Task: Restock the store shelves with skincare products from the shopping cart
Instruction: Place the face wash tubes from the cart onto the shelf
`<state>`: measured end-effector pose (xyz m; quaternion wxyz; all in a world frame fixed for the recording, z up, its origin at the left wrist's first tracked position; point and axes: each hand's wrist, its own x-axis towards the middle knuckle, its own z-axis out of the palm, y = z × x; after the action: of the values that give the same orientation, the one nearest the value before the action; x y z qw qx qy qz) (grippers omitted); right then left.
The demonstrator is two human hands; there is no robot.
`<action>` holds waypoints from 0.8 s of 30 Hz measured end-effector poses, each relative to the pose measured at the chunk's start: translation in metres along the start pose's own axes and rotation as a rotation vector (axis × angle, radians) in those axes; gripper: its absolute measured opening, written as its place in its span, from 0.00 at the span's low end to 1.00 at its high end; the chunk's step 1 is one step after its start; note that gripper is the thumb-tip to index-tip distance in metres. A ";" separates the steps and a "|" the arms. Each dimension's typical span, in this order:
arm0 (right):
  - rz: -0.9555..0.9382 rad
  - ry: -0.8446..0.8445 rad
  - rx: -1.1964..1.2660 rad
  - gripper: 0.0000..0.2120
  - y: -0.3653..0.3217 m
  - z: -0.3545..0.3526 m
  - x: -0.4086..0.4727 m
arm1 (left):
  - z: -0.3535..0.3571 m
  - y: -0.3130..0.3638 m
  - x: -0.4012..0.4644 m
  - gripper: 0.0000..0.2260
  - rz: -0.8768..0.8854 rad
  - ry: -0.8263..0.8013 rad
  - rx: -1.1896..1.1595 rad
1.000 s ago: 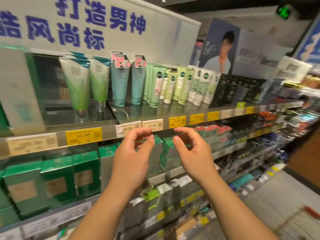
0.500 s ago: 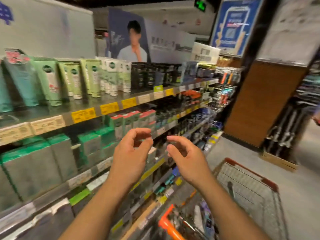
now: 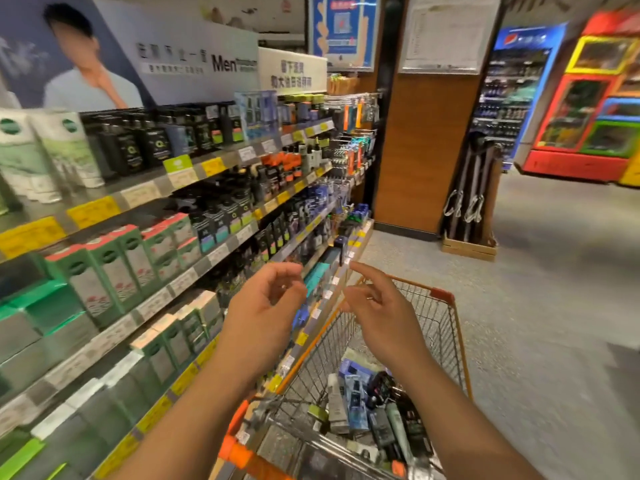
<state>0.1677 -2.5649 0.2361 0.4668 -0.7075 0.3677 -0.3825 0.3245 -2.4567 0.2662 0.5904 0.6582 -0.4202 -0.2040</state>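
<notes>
Both the left hand (image 3: 263, 306) and right hand (image 3: 377, 313) hover released, holding nothing; at six o'clock the shopping cart (image 3: 446, 306) holds loosely jumbled skincare products (image 3: 353, 396); a hasty grab could topple neighbours.

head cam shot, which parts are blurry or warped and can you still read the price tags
Head view: the near shelves at the left edge smear with motion blur, and their price tags are unreadable; wide-angle bending curves the shelf lines and tilts the drinks fridge; the left hand, right hand and shopping cart look fairly sharp; lighting is dim and warm.
</notes>
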 end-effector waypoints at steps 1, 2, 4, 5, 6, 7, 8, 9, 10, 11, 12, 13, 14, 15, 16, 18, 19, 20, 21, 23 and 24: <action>0.014 0.013 -0.003 0.15 0.004 -0.005 0.002 | 0.005 -0.001 0.004 0.07 -0.004 -0.016 0.008; 0.030 0.024 0.001 0.16 0.008 -0.008 0.005 | 0.010 -0.002 0.008 0.07 -0.006 -0.029 0.018; 0.056 0.040 0.019 0.16 0.014 -0.011 0.010 | 0.017 -0.006 0.018 0.06 -0.010 -0.058 0.036; 0.065 0.049 0.025 0.16 0.017 -0.012 0.012 | 0.020 -0.008 0.023 0.06 -0.013 -0.076 0.041; 0.074 0.059 0.026 0.17 0.019 -0.012 0.014 | 0.023 -0.011 0.030 0.06 -0.017 -0.094 0.043; 0.084 0.065 0.021 0.17 0.021 -0.012 0.015 | 0.026 -0.014 0.036 0.06 -0.020 -0.111 0.041; 0.095 0.070 0.014 0.17 0.024 -0.011 0.017 | 0.029 -0.019 0.043 0.05 -0.027 -0.129 0.031; 0.105 0.076 0.003 0.16 0.027 -0.009 0.019 | 0.032 -0.024 0.050 0.05 -0.031 -0.147 0.019; 0.116 0.085 -0.009 0.16 0.031 -0.007 0.022 | 0.035 -0.029 0.057 0.05 -0.035 -0.160 0.006; 0.126 0.095 -0.021 0.15 0.034 -0.005 0.027 | 0.037 -0.034 0.064 0.05 -0.041 -0.173 -0.010; 0.136 0.105 -0.038 0.16 0.038 -0.001 0.032 | 0.037 -0.039 0.071 0.05 -0.051 -0.188 -0.029; 0.147 0.118 -0.059 0.16 0.041 0.004 0.042 | 0.037 -0.048 0.081 0.04 -0.064 -0.210 -0.042; 0.158 0.118 -0.066 0.17 0.043 0.007 0.045 | 0.038 -0.052 0.086 0.04 -0.072 -0.229 -0.036; 0.171 0.119 -0.066 0.17 0.044 0.009 0.047 | 0.038 -0.056 0.090 0.05 -0.081 -0.248 -0.030; 0.184 0.125 -0.068 0.17 0.047 0.012 0.053 | 0.038 -0.064 0.099 0.05 -0.094 -0.268 -0.033; 0.201 0.139 -0.094 0.16 0.055 0.019 0.063 | 0.041 -0.080 0.117 0.05 -0.140 -0.298 -0.062; 0.217 0.141 -0.122 0.16 0.059 0.021 0.067 | 0.044 -0.088 0.125 0.05 -0.166 -0.318 -0.082; 0.241 0.142 -0.157 0.16 0.066 0.021 0.070 | 0.051 -0.098 0.133 0.05 -0.187 -0.350 -0.094; 0.258 0.138 -0.191 0.15 0.071 0.020 0.072 | 0.055 -0.104 0.137 0.05 -0.199 -0.380 -0.091; 0.292 0.146 -0.224 0.15 0.087 0.018 0.075 | 0.066 -0.121 0.146 0.05 -0.234 -0.437 -0.109; 0.316 0.158 -0.222 0.15 0.097 0.016 0.077 | 0.073 -0.129 0.151 0.06 -0.242 -0.463 -0.106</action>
<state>0.1996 -2.6551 0.1557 0.4098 -0.6558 0.5497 -0.3160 0.3947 -2.6274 0.1620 0.4836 0.6076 -0.4511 -0.4399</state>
